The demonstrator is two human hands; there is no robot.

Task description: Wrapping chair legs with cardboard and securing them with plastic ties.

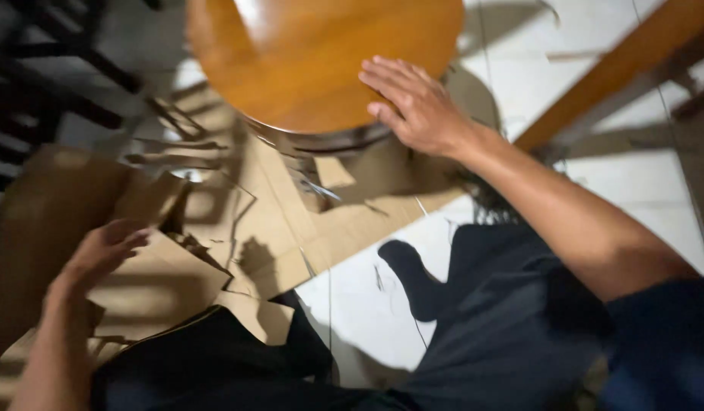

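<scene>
Wooden round tabletop (306, 53), one, top centre: right hand (413, 106) flat on its edge, fingers together; left hand (101, 251) grips one cardboard sheet (40, 228), fingers curled.

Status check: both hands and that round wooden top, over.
Right hand flat, open on round wooden tabletop. Left hand gripping cardboard sheet. Torn cardboard pieces litter tiled floor.

Round glossy wooden tabletop (314, 53); flattened brown cardboard (55, 221) on floor, blurred

White tiled floor (595, 68), slanted wooden beam (618, 65), dark chair frame (40, 84)
</scene>
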